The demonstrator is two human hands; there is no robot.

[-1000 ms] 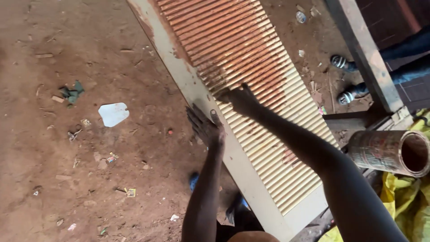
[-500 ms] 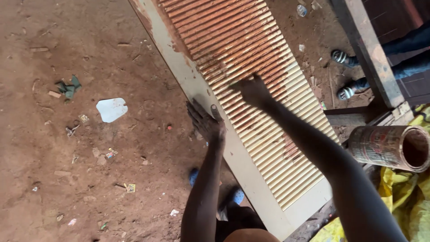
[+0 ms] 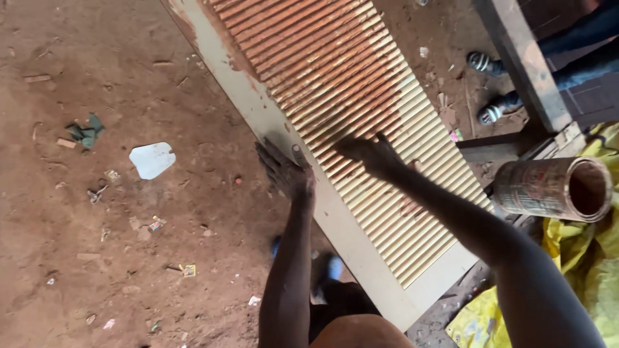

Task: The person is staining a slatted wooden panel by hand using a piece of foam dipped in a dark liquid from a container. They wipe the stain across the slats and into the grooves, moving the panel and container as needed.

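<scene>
A long louvered wooden panel (image 3: 335,71) lies slanted across the dirt floor. Its upper slats are stained reddish brown and its lower slats are pale. My left hand (image 3: 285,171) clasps the panel's plain left frame (image 3: 258,113), fingers over the outer edge and thumb on top. My right hand (image 3: 373,154) presses on the slats where the stained and pale parts meet. It is motion-blurred, so I cannot tell whether it holds anything.
A rusty open-ended tin (image 3: 551,188) lies on its side at the right, above a yellow sheet (image 3: 583,277). Another person's shoes (image 3: 490,90) stand beside a dark wooden beam (image 3: 516,58). A white scrap (image 3: 152,159) and small litter dot the ground at left.
My right hand has slid across the slats to the right and a little toward me. My left hand has kept its hold on the frame.
</scene>
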